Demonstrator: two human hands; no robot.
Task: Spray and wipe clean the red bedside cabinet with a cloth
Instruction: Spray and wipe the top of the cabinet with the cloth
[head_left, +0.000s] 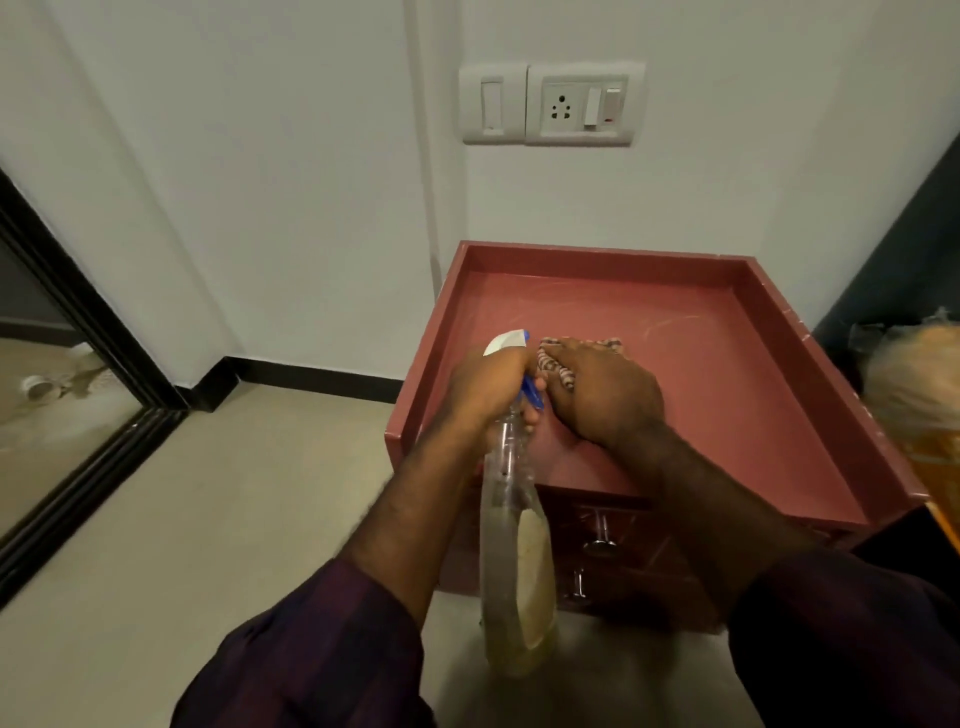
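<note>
While the red bedside cabinet (691, 395) stands against the white wall, its top, a shallow tray with a raised rim on three sides, faces us with the open edge at 6 o'clock. A striped brown-and-cream cloth (555, 364) lies on this top toward 9 o'clock, close to the left rim. The right hand (605, 400) rests palm-down on the cloth and presses it to the surface with fingers laid fairly flat; whether the thumb tucks under it, we cannot tell. The left hand (485, 395) is wrapped round the neck of a clear plastic spray bottle (511, 551) with a white-and-blue trigger head, a finger at the trigger. The bottle's body hangs below the front edge, part-filled with yellowish liquid. Pale streaks mark the top toward 1 o'clock, so we judge wiping unfinished.

Below the front edge sit two chrome drawer handles (598, 540). On the wall at 12 o'clock is a white switch-and-socket plate (553, 104); a black-framed mirror (78, 364) leans at 9 o'clock.

Hazards, as we judge them:
- The nozzle sits just beside the right hand, so a squeeze may wet the knuckles, not the surface.
- An upward-aimed spray could reach the socket.
- The rim may trap liquid in the corners.
- The hanging bottle may knock the drawer front.
</note>
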